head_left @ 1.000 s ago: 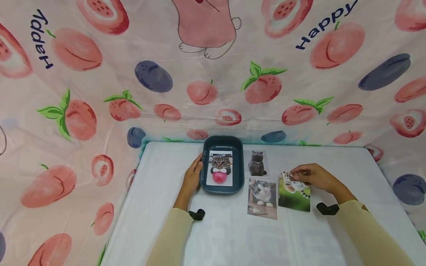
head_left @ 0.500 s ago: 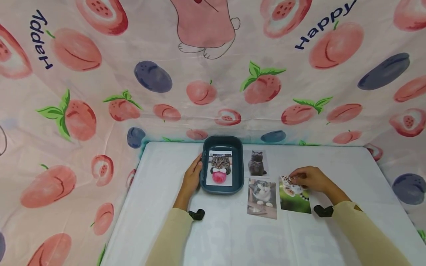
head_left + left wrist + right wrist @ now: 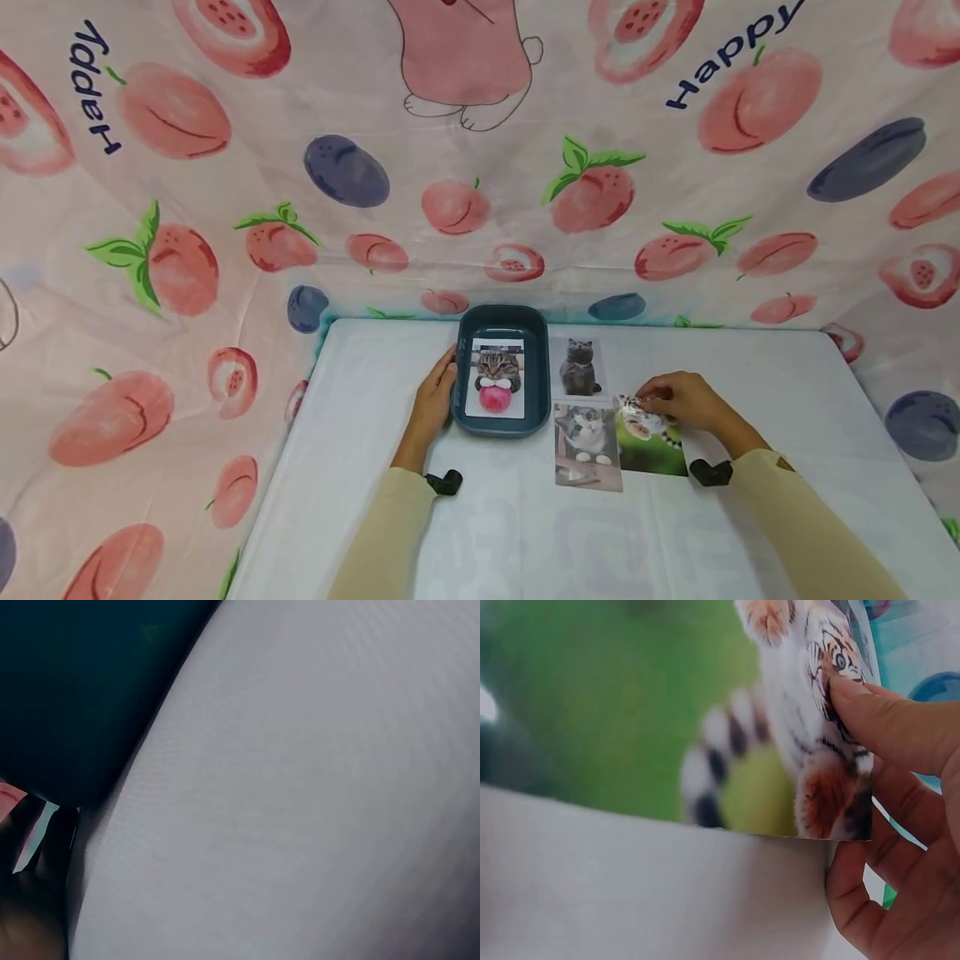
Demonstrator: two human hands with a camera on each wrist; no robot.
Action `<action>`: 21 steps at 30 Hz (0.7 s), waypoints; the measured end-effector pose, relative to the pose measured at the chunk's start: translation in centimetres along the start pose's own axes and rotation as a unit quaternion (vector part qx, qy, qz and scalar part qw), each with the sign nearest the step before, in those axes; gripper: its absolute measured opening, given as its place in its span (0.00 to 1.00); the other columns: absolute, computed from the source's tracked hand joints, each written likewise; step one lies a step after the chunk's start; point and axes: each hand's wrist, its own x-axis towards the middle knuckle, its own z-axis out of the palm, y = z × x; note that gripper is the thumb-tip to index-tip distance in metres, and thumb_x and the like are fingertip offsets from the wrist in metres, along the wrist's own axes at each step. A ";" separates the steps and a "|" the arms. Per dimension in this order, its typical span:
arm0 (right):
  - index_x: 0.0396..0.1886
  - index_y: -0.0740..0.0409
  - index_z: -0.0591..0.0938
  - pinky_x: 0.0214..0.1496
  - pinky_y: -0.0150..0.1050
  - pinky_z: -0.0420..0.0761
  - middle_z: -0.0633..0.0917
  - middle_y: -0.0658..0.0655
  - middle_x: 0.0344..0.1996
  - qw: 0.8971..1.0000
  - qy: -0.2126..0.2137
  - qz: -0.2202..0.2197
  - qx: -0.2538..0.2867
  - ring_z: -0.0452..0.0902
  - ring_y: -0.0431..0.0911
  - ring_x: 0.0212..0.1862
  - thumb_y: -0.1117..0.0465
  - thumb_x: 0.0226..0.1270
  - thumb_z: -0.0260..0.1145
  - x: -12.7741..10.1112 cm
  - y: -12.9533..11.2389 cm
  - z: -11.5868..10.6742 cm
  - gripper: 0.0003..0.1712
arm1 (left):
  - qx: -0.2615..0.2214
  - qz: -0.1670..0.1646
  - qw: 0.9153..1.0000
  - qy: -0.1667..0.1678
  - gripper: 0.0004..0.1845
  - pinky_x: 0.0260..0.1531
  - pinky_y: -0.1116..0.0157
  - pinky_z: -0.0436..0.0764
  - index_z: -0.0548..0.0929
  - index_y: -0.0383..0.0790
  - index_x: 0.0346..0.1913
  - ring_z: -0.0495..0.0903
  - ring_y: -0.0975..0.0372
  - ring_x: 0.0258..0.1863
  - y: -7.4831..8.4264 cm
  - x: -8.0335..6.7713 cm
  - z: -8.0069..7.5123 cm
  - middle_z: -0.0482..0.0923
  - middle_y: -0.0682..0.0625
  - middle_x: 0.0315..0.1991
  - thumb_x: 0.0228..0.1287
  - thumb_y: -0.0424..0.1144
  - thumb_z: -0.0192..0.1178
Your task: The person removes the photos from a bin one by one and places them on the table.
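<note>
My right hand [image 3: 686,400] pinches the top edge of a tiger cub photo card [image 3: 648,446] between thumb and fingers. In the right wrist view the thumb [image 3: 900,727] lies over the cub's face. My left hand [image 3: 431,396] rests along the left side of a dark blue-green tray [image 3: 501,428], its fingers [image 3: 56,840] at the tray wall in the left wrist view. Inside the tray lies a photo card of a tabby cat with a pink ball [image 3: 495,379]. A grey-and-white cat card [image 3: 587,446] lies directly left of the tiger card, their edges meeting in view.
A card with a sitting grey cat [image 3: 577,367] lies right of the tray, above the grey-and-white cat card. The white-covered table [image 3: 525,533] meets a fruit-print cloth [image 3: 375,100] at its back and left. Black wrist devices [image 3: 711,472] sit by both sleeves.
The tiger card and my right hand have shifted left, up to the grey-and-white cat card, after dipping slightly toward me. My left hand and the tray stay put.
</note>
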 end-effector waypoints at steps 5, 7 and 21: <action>0.46 0.56 0.89 0.26 0.36 0.75 0.83 0.48 0.27 1.000 0.005 0.000 -0.016 0.74 0.42 0.22 0.61 0.67 0.72 0.2 0.0 0.0 0.10 | 0.001 0.000 1.000 0.001 0.24 0.80 0.47 0.55 0.65 0.82 0.72 0.56 0.60 0.81 0.1 0.0 0.0 0.62 0.66 0.77 0.76 0.67 0.44; 0.46 0.55 0.90 0.26 0.36 0.75 0.83 0.49 0.28 1.000 0.005 0.002 -0.018 0.74 0.42 0.22 0.60 0.67 0.72 0.2 0.0 0.1 0.10 | 0.003 -0.002 1.000 -0.002 0.24 0.79 0.47 0.56 0.64 0.82 0.72 0.55 0.60 0.81 0.1 0.0 0.0 0.62 0.66 0.78 0.76 0.67 0.44; 0.50 0.56 0.88 0.32 0.41 0.79 0.87 0.54 0.35 1.000 0.014 0.009 -0.005 0.80 0.47 0.26 0.59 0.69 0.70 1.6 -1.7 -0.9 0.12 | 0.007 0.000 1.000 -0.001 0.25 0.79 0.47 0.56 0.64 0.79 0.74 0.54 0.59 0.81 0.2 -0.1 0.1 0.60 0.65 0.78 0.77 0.66 0.43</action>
